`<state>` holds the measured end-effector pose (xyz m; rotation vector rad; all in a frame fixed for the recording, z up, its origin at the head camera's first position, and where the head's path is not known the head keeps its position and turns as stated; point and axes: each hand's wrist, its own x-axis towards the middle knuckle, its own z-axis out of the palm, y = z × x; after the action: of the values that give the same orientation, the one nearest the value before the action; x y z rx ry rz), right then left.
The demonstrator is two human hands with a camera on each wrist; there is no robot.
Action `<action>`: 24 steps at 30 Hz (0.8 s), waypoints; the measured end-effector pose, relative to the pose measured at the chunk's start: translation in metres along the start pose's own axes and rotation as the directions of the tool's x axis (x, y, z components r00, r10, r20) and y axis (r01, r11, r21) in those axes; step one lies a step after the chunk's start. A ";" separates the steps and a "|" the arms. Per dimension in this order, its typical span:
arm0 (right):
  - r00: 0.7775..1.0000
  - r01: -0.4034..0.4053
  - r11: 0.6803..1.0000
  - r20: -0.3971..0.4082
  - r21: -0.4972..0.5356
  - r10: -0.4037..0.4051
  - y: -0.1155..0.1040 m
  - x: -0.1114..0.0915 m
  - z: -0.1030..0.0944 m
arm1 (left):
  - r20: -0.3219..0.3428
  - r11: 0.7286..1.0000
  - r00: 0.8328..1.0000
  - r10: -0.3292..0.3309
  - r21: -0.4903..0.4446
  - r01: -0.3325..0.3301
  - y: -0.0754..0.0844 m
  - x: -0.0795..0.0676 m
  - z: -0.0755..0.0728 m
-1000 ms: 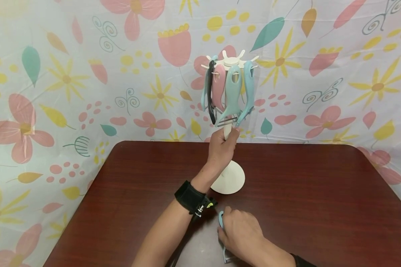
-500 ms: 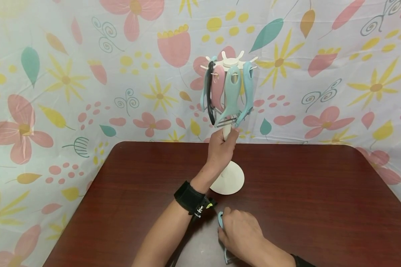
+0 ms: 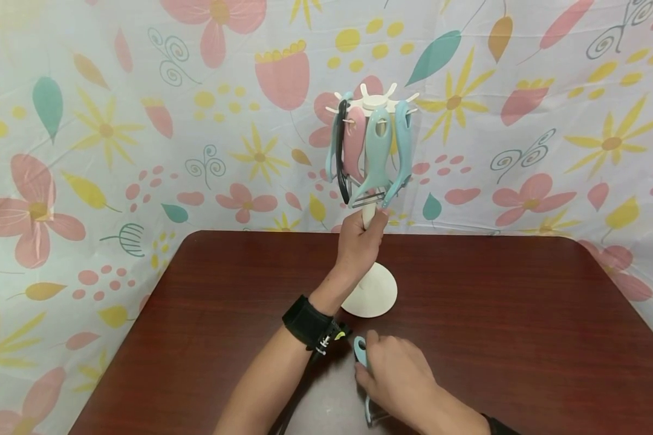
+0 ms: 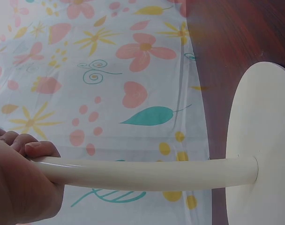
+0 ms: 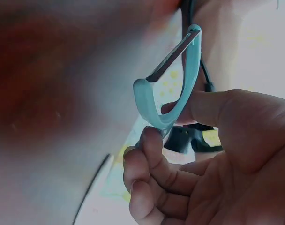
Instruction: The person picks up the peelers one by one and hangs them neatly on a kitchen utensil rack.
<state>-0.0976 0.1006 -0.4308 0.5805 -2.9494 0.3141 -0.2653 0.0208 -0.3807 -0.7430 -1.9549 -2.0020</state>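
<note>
My left hand (image 3: 359,244) grips the white pole (image 4: 142,176) of a peeler stand just under its hanging tools. The pole rises from a round white base (image 3: 374,296) on the table. From the spoked top (image 3: 377,103) hang a black peeler (image 3: 342,154), a pink peeler (image 3: 354,145), a pale green peeler (image 3: 378,148) and light blue ones, such as the right-hand blue peeler (image 3: 403,145). Near the table's front, my right hand (image 3: 401,374) pinches a light blue peeler (image 5: 191,70) between thumb and fingers. Its blade end points back towards me; my hand hides most of its handle.
The dark red-brown table (image 3: 511,314) extends to both sides. A floral cloth (image 3: 196,121) hangs behind it. A black strap (image 3: 307,322) with a small device circles my left wrist, and a dark cable runs below that forearm. A greyish surface (image 3: 326,405) lies at the front.
My right hand has turned a little, and the handle end of its peeler has risen slightly. The left hand and the stand keep their places.
</note>
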 end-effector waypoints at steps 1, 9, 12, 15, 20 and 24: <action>1.000 0.002 1.000 -0.014 0.003 -0.002 0.001 0.000 -0.002 | 0.001 1.000 1.000 0.002 -0.001 -0.002 0.000 0.000 0.000; 0.997 -0.035 0.998 -0.073 0.044 0.038 0.008 0.003 -0.020 | 0.007 1.000 1.000 -0.018 -0.007 0.018 0.002 -0.001 0.000; 0.996 -0.054 0.997 -0.070 0.063 0.059 0.009 0.004 -0.026 | 0.015 1.000 1.000 -0.024 -0.017 0.024 0.002 -0.001 0.000; 0.995 -0.059 0.996 -0.075 0.072 0.064 0.010 0.004 -0.029 | 0.018 1.000 1.000 -0.021 -0.020 0.022 0.002 -0.001 0.000; 0.994 -0.053 0.996 -0.090 0.078 0.060 0.012 0.005 -0.034 | 0.016 0.999 1.000 -0.023 -0.021 0.023 0.002 -0.001 0.000; 0.993 -0.041 0.995 -0.103 0.086 0.050 0.014 0.006 -0.036 | 0.009 1.000 1.000 -0.018 -0.005 0.018 0.001 -0.001 0.000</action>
<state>-0.1056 0.1189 -0.3971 0.4912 -2.8626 0.4597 -0.2638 0.0202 -0.3801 -0.7394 -1.9693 -2.0187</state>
